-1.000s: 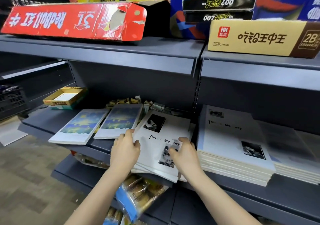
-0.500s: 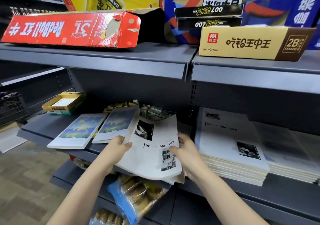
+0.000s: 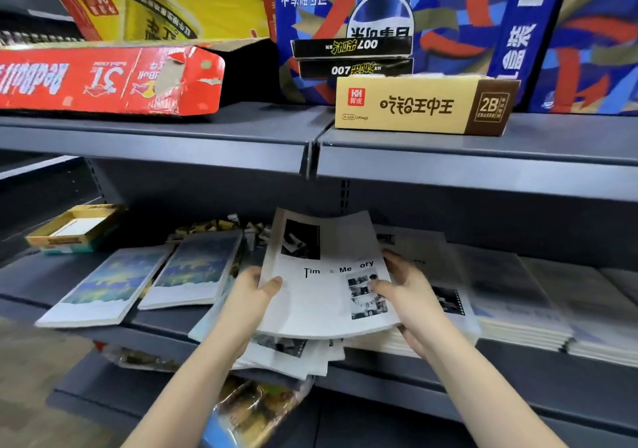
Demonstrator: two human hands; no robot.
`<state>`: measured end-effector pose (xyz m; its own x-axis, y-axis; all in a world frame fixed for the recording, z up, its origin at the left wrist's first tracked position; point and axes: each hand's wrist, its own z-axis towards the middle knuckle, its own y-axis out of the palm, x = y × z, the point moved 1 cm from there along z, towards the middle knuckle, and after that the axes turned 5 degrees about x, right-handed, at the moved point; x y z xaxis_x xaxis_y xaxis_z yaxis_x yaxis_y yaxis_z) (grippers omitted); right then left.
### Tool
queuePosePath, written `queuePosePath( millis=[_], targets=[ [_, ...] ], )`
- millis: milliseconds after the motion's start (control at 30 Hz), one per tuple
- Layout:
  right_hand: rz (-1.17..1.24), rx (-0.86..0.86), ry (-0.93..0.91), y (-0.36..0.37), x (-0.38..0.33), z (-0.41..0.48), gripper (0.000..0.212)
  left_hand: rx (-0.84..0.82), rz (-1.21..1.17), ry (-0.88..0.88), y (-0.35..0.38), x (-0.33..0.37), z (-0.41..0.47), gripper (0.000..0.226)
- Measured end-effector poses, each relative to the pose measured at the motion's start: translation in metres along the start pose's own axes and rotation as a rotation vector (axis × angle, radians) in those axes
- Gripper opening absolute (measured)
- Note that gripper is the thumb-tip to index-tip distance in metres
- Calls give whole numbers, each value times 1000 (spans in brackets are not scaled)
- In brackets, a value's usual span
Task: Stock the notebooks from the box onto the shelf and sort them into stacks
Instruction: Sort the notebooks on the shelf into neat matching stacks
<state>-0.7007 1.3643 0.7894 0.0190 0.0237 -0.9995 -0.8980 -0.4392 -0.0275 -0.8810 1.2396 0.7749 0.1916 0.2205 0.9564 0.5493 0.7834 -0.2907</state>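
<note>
Both hands hold a bundle of white "Time & Memory" notebooks (image 3: pixel 321 295) lifted off the grey middle shelf (image 3: pixel 62 275), its far end tilted up. My left hand (image 3: pixel 250 297) grips its left edge, thumb on the cover. My right hand (image 3: pixel 407 292) grips the right edge, thumb on the cover photo. More white notebooks hang fanned under the bundle. A stack of the same white notebooks (image 3: pixel 500 295) lies on the shelf to the right. Two blue-covered notebooks (image 3: pixel 110 285) (image 3: pixel 196 268) lie flat to the left.
A yellow tray (image 3: pixel 72 228) sits at the shelf's far left, small packets (image 3: pixel 214 225) at the back. The upper shelf carries a red carton (image 3: pixel 103 80), a tan box (image 3: pixel 421 106) and a blue carton (image 3: pixel 466 16). Packaged snacks (image 3: pixel 255 409) lie on the lower shelf.
The white notebooks lay flat on the shelf a second ago under both hands. Both hands have since lifted the bundle, tilted it up and carried it right, towards the white stack.
</note>
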Motion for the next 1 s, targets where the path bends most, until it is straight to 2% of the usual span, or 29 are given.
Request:
queuePosePath(
  millis=[133,200,267,367,433,467,600,700,800,933,1000],
  targets=[
    [-34,79,-18,-41,3,-3,56,-97,-35,25,41,8,-12,33],
    [-59,108,-11,-60,5,-5,52,-131,-6,40,60,11,-12,8],
    [-100,125,-9,-75,7,-8,53,-141,36,66,76,12,-9,18],
    [-160,145,-48,-95,7,-13,48,-173,98,70,98,13,-7,9],
    [-202,170,-74,-104,7,-11,39,-155,160,97,109,13,-3,31],
    [-239,185,-73,-108,8,-9,38,-142,199,109,115,13,-1,33],
    [-384,216,-84,-118,17,7,48,-143,269,123,130,14,6,24],
    [-408,205,-62,-120,22,14,52,-145,254,117,136,10,12,36],
    [-444,176,-37,-119,26,18,53,-130,209,108,139,8,13,39],
    [-461,183,-28,-120,28,26,41,-131,224,168,142,13,15,26],
    [-464,173,-46,-119,29,29,34,-148,263,209,143,14,18,28]
  ],
)
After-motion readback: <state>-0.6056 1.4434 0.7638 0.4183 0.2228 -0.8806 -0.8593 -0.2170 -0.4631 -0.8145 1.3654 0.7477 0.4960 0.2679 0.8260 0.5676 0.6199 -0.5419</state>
